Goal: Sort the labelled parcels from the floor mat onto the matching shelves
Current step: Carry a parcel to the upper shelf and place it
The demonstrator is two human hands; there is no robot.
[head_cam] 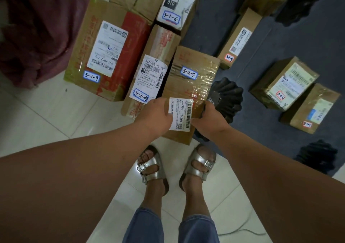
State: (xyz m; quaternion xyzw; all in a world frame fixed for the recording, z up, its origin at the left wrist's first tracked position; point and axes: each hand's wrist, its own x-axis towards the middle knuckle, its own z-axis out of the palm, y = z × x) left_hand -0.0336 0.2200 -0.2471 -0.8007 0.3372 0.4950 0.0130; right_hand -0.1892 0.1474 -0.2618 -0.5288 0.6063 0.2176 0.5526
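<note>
Two bare hands grip one cardboard parcel marked 3-2-9 at its near end, seen from above. Left hand curls round the parcel's left edge, thumb lying on the white shipping label; right hand curls round the right edge, fingers wrapped under and hidden from view. Whether the parcel rests on the floor or is lifted cannot be told.

Edges and room: the parcel's left side lies against the parcel marked 3-2-10, which in turn sits beside the large parcel marked 3-1-9; the parcel marked 3-1-6 stands beyond them. On the right side a black ribbed object sits just beside the right hand. The dark grey floor mat shows bare surface between this group and the parcels marked 3-1-4, 3-1-2 and 3-1-1, which lie well apart to the right. White floor tiles are open on the near left. Two feet in silver sandals stand on the tiles just short of the parcel's near edge.
</note>
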